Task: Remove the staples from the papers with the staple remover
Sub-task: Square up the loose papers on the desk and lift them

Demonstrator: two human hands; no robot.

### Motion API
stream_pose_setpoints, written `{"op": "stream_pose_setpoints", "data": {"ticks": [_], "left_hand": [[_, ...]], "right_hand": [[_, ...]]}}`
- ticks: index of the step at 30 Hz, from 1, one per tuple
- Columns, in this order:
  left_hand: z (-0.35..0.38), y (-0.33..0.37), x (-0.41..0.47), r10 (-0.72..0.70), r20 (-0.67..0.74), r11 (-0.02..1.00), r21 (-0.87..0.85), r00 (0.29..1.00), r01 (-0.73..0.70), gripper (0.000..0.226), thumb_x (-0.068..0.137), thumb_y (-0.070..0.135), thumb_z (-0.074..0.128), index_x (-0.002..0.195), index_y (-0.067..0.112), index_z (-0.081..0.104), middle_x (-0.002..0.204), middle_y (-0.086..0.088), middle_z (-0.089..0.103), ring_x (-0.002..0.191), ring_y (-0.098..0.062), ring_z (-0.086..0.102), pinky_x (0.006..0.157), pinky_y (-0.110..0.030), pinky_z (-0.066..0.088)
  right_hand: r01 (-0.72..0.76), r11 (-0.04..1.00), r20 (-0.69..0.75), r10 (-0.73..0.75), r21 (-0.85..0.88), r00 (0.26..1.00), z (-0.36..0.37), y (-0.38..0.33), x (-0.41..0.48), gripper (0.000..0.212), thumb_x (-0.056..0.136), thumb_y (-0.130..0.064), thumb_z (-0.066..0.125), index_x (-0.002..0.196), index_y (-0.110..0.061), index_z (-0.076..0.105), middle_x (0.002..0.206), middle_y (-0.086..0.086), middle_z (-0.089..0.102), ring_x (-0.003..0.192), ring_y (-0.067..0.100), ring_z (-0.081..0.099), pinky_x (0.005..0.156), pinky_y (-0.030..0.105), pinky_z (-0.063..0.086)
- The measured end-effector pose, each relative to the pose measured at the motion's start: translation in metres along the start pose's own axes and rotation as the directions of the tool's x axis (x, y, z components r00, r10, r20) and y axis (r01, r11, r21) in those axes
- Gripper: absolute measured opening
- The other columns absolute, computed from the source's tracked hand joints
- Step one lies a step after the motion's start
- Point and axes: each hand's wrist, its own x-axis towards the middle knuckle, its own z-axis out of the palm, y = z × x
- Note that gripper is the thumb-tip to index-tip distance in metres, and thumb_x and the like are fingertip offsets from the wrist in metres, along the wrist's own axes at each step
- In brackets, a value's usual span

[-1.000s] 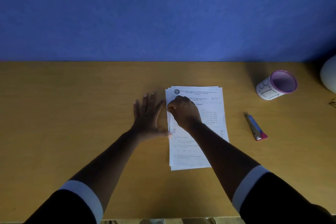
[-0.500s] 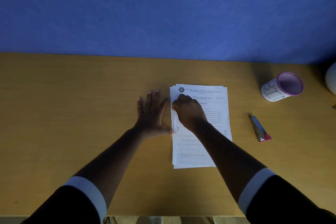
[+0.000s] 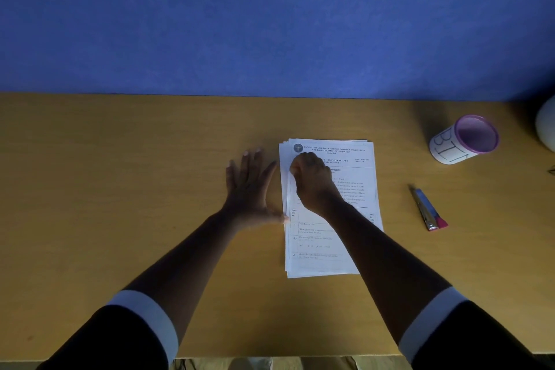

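Note:
A stack of printed white papers (image 3: 327, 237) lies on the wooden desk, slightly fanned. My right hand (image 3: 312, 180) rests on its upper left part with the fingers curled shut at the left edge, where the top sheets look slightly lifted; what is under the fingers is hidden. My left hand (image 3: 250, 189) lies flat on the desk just left of the stack, fingers spread and thumb touching the paper's edge. The staple remover (image 3: 428, 209), blue and silver with a pink end, lies untouched on the desk to the right of the papers.
A white cup with a purple rim (image 3: 464, 140), marked "BIN", stands at the back right. A pale round object (image 3: 547, 126) is cut off by the right edge. The blue wall runs along the back of the desk (image 3: 120, 189).
Both hands stay in nearly the same place. My right hand's fingers work at the stack's left edge, which looks a little more raised. The view has shifted slightly.

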Motion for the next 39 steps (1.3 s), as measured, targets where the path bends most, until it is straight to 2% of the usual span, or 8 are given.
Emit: {"op": "stream_pose_setpoints", "data": {"ticks": [3, 8, 13, 17, 24, 33, 36, 39], "left_hand": [[-0.001, 0.0, -0.001, -0.011, 0.012, 1.0, -0.004, 1.0, 0.011, 0.142, 0.068, 0.08, 0.079, 0.17, 0.038, -0.01, 0.175, -0.004, -0.043, 0.157, -0.032, -0.047, 0.127, -0.066, -0.024], [-0.005, 0.004, -0.001, -0.021, 0.02, 1.0, -0.005, 1.0, 0.021, 0.142, 0.067, 0.08, 0.081, 0.171, 0.036, -0.006, 0.177, -0.005, -0.04, 0.158, -0.033, -0.045, 0.128, -0.066, -0.023], [-0.005, 0.004, -0.001, -0.027, 0.016, 1.0, 0.003, 0.999, 0.027, 0.144, 0.064, 0.084, 0.077, 0.171, 0.037, -0.006, 0.178, -0.004, -0.038, 0.158, -0.031, -0.046, 0.128, -0.067, -0.022], [-0.006, 0.002, -0.001, -0.013, 0.057, 0.999, 0.036, 0.998, 0.011, 0.148, 0.068, 0.088, 0.074, 0.162, 0.05, -0.034, 0.172, -0.006, -0.048, 0.154, -0.032, -0.052, 0.127, -0.069, -0.023], [-0.01, -0.002, -0.001, 0.002, 0.118, 0.995, 0.102, 0.993, -0.015, 0.12, 0.071, 0.096, 0.058, 0.156, 0.067, -0.021, 0.166, -0.011, -0.055, 0.148, -0.034, -0.059, 0.125, -0.07, -0.023], [-0.003, -0.004, 0.002, -0.019, 0.083, 0.995, 0.099, 0.996, 0.011, 0.124, 0.062, 0.101, 0.054, 0.161, 0.065, -0.011, 0.165, -0.008, -0.055, 0.15, -0.029, -0.058, 0.125, -0.06, -0.022], [-0.001, -0.006, 0.003, -0.022, 0.052, 0.997, 0.081, 0.998, 0.018, 0.129, 0.059, 0.101, 0.06, 0.165, 0.06, -0.002, 0.17, -0.007, -0.047, 0.154, -0.028, -0.053, 0.125, -0.06, -0.021], [0.001, -0.006, 0.005, -0.014, 0.017, 0.998, 0.064, 1.0, 0.013, 0.133, 0.056, 0.101, 0.063, 0.168, 0.054, 0.009, 0.176, -0.008, -0.037, 0.159, -0.031, -0.045, 0.126, -0.061, -0.02]], "right_hand": [[-0.117, 0.967, -0.045, 0.131, 0.226, 0.99, -0.008, 0.006, -0.005, 0.013, 0.101, -0.008, 0.062, 0.092, -0.009, 0.072, 0.092, 0.001, 0.074, 0.079, 0.013, 0.068, 0.07, 0.023, 0.052], [-0.243, 0.917, -0.009, 0.259, 0.316, 0.966, -0.014, 0.026, -0.023, 0.007, 0.087, -0.008, 0.08, 0.081, -0.007, 0.077, 0.078, -0.002, 0.077, 0.066, 0.006, 0.069, 0.05, 0.005, 0.046], [-0.272, 0.857, -0.105, 0.349, 0.439, 0.931, -0.019, 0.038, -0.036, 0.012, 0.086, -0.011, 0.084, 0.087, -0.014, 0.073, 0.083, -0.005, 0.075, 0.072, 0.005, 0.069, 0.053, 0.003, 0.048], [-0.268, 0.864, -0.086, 0.333, 0.426, 0.939, -0.026, 0.049, -0.045, 0.016, 0.095, -0.014, 0.077, 0.111, -0.013, 0.08, 0.103, 0.001, 0.08, 0.082, 0.008, 0.07, 0.06, 0.0, 0.047], [-0.245, 0.861, -0.178, 0.353, 0.445, 0.919, -0.068, 0.077, -0.053, 0.015, 0.099, -0.005, 0.068, 0.097, -0.013, 0.08, 0.093, -0.003, 0.081, 0.086, 0.014, 0.074, 0.071, 0.012, 0.053], [-0.292, 0.892, -0.538, 0.444, 0.346, 0.717, -0.195, 0.16, -0.047, 0.014, 0.096, -0.005, 0.068, 0.09, -0.008, 0.08, 0.09, 0.01, 0.081, 0.077, 0.024, 0.071, 0.07, 0.036, 0.059], [-0.338, 0.896, -0.566, 0.445, 0.289, 0.694, -0.228, 0.186, -0.042, 0.015, 0.093, -0.006, 0.069, 0.099, -0.012, 0.082, 0.098, 0.007, 0.082, 0.084, 0.023, 0.072, 0.065, 0.024, 0.055], [-0.431, 0.891, -0.558, 0.433, 0.144, 0.708, -0.24, 0.205, -0.035, 0.02, 0.099, -0.01, 0.062, 0.102, -0.012, 0.081, 0.101, 0.011, 0.082, 0.091, 0.033, 0.075, 0.082, 0.041, 0.06]]}}
